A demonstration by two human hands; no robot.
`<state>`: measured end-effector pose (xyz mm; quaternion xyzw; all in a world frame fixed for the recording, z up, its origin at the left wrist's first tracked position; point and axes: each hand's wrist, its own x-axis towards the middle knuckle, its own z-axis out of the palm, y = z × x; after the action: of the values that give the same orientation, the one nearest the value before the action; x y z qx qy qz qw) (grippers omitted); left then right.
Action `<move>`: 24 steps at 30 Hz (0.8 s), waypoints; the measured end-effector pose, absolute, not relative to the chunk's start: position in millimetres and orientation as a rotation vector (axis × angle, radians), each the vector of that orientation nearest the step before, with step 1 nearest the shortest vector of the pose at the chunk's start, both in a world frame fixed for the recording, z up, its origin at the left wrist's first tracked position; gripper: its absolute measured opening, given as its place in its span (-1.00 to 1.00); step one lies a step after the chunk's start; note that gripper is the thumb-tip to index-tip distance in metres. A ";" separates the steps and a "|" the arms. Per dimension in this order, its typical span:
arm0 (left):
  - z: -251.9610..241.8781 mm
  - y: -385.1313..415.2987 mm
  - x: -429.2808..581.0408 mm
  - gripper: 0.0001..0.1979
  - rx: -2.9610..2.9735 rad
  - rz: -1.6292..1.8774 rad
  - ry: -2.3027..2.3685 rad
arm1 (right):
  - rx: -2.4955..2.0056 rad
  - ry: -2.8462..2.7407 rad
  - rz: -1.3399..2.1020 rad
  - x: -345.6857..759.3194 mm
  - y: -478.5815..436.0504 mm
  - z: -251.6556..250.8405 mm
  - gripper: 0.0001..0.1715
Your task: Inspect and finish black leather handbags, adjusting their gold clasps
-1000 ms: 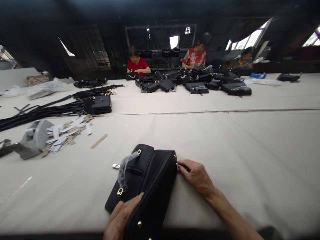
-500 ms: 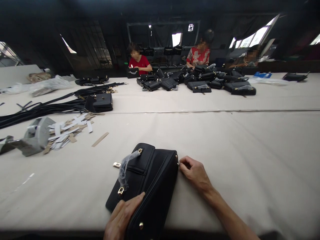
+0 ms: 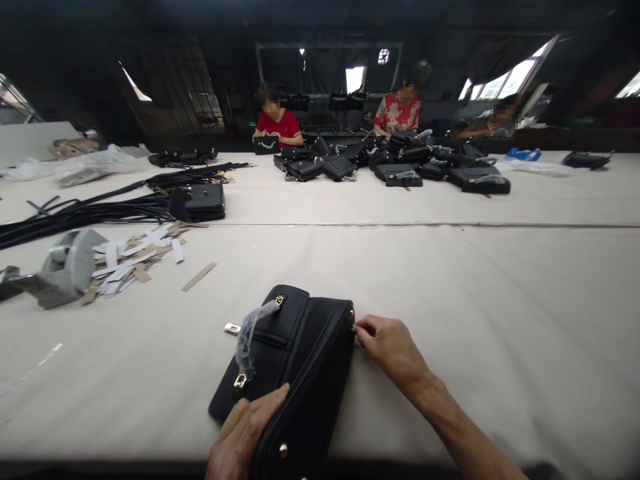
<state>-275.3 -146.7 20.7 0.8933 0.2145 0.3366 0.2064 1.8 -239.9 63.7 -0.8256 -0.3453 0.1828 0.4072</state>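
Observation:
A black handbag [image 3: 315, 393] lies tilted near the table's front edge, its bottom side with gold studs turned toward me and to the right. Clear plastic film wraps its handle [image 3: 250, 333], and a gold clasp piece [image 3: 232, 329] sticks out on the left. My left hand [image 3: 247, 430] grips the bag's lower edge, fingers laid along the front panel. At the upper right corner, beside a stud, my right hand [image 3: 393, 343] is closed in a pinch on a small whitish bit, too small to name.
Loose paper and card strips [image 3: 133, 260] lie at left beside a grey tape dispenser [image 3: 75, 267]. Behind them are black straps [image 3: 95, 213] and a black bag [image 3: 205, 202]. Across the table, several black handbags [image 3: 340, 167] are piled before three co-workers [image 3: 280, 127].
Both hands stay at the same places on the bag. The right hand's pinch has shifted very slightly; the whole view has moved a little.

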 end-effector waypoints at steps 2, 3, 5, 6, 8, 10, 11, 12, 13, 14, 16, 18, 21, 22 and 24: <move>21.3 -146.2 -274.6 -0.50 2.494 0.936 0.581 | -2.106 -0.875 0.408 1.6 -237.1 63.2 -0.82; 21.7 -146.0 -274.4 -0.50 2.494 0.934 0.569 | -2.105 -0.869 0.405 1.7 -236.1 62.0 -0.82; 22.5 -145.6 -274.1 -0.50 2.490 0.932 0.546 | -2.079 -0.842 0.438 2.6 -235.4 58.0 -0.82; 22.7 -145.4 -274.0 -0.50 2.485 0.932 0.537 | -2.054 -0.818 0.477 3.4 -235.7 55.5 -0.82; 22.3 -144.9 -273.9 -0.50 2.472 0.932 0.527 | -1.985 -0.746 0.601 5.9 -236.9 50.2 -0.78; 21.3 -144.5 -273.8 -0.49 2.460 0.940 0.514 | -1.903 -0.658 0.755 9.5 -238.1 45.7 -0.73; 20.9 -144.4 -273.7 -0.48 2.456 0.949 0.505 | -1.862 -0.618 0.826 11.5 -238.6 44.2 -0.72; 20.6 -144.3 -273.7 -0.47 2.457 0.960 0.497 | -1.825 -0.585 0.885 13.5 -238.8 43.3 -0.70; 20.6 -144.2 -273.7 -0.46 2.460 0.970 0.492 | -1.793 -0.560 0.930 15.1 -238.9 43.0 -0.69; 20.8 -144.2 -273.6 -0.46 2.464 0.976 0.491 | -1.768 -0.539 0.960 16.3 -238.8 43.1 -0.68; 21.9 -144.1 -273.4 -0.46 2.472 0.981 0.491 | -1.736 -0.501 0.978 16.7 -238.3 43.4 -0.68; 23.0 -143.7 -273.2 -0.46 2.476 0.985 0.491 | -1.720 -0.461 0.948 14.7 -236.9 42.4 -0.70; 22.7 -142.5 -272.9 -0.45 2.483 0.999 0.477 | -1.706 -0.409 0.873 9.8 -233.8 37.9 -0.75; 21.9 -142.0 -272.8 -0.45 2.483 1.003 0.468 | -1.697 -0.394 0.856 8.4 -232.7 36.3 -0.77; 20.0 -141.1 -273.0 -0.47 2.477 1.012 0.445 | -1.667 -0.362 0.838 6.8 -231.7 33.9 -0.78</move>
<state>-273.0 -141.1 20.0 0.8922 0.1603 0.3646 0.2129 6.8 -231.7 33.9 -0.7137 -0.1550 0.3588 0.5812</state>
